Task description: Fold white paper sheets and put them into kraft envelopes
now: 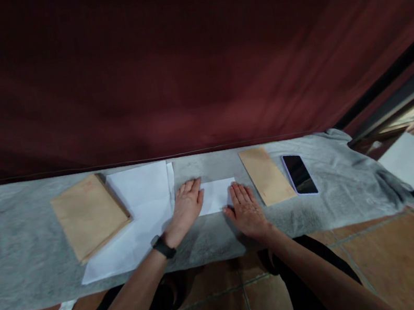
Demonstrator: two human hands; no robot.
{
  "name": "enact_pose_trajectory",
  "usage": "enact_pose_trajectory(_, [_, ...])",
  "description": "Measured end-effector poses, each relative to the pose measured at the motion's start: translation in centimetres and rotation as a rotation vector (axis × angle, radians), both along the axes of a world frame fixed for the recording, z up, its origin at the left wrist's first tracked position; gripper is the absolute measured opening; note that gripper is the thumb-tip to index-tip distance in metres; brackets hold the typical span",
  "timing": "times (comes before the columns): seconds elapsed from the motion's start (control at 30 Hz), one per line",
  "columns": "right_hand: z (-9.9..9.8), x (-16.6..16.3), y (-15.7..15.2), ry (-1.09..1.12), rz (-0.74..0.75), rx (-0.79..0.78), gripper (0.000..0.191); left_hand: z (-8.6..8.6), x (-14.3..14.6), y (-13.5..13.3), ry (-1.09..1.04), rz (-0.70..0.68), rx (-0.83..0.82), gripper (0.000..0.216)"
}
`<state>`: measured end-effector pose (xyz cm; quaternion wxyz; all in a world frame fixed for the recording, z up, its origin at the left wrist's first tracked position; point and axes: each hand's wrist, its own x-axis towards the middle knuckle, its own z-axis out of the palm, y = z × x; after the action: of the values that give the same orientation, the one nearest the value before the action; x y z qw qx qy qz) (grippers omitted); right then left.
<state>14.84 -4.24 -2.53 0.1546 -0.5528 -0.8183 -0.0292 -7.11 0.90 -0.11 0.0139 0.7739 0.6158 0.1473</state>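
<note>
A small folded white paper [217,193] lies on the grey cloth [15,245] covering a long table. My left hand [186,206] rests flat on the paper's left part, fingers stretched out and together. My right hand [245,209] lies flat on its right lower corner, fingers extended. Neither hand grips anything. A black band [162,247] sits on my left wrist.
To the left lie white sheets [137,214] with a stack of brown envelopes [88,214] partly on them. To the right are a single brown envelope [266,174] and a dark phone [299,174]. A dark red curtain [190,57] hangs behind the table. Tiled floor below.
</note>
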Motion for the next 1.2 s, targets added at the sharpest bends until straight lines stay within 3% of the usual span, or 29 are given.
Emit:
enact_pose_trajectory(0.2, [0.3,-0.1,-0.1,-0.024,-0.002,-0.023,0.076,0.6,0.3,1.9,-0.05,0.021,-0.067,0.029])
enact_pose_trajectory(0.43, [0.5,0.2,0.1,-0.069,0.008,-0.093,0.081,1.4,-0.2,3.3,-0.309,0.042,-0.192,0.012])
enact_pose_trajectory(0.53, [0.8,0.4,0.2,-0.052,0.026,-0.091,0.085,2.0,-0.5,3.2,-0.58,0.078,-0.321,0.015])
enact_pose_trajectory(0.63, [1.6,0.3,0.1,-0.02,0.071,-0.107,0.09,3.0,-0.4,2.6,-0.985,0.129,-0.52,0.016])
enact_pose_trajectory(0.73, [2.9,-0.1,0.3,0.073,0.133,-0.134,0.081,4.1,-0.1,1.8,-1.374,0.182,-0.658,0.025])
enact_pose_trajectory(0.83, [4.4,-0.2,1.0,0.316,0.185,-0.17,0.061,5.1,0.2,1.6,-1.659,0.151,-0.756,0.03])
enact_pose_trajectory(0.93, [5.6,0.0,1.9,0.762,0.132,-0.273,0.05,5.4,0.3,1.7,-1.821,0.114,-0.776,0.034])
enact_pose_trajectory(1.07, [5.6,-0.5,2.8,1.396,-0.109,-0.502,0.055,4.7,1.1,1.0,-1.791,0.142,-0.8,0.042])
enact_pose_trajectory(1.2, [4.5,-1.6,2.9,1.681,-0.159,-0.701,0.051,3.3,2.1,-0.1,-1.711,0.072,-0.85,0.058])
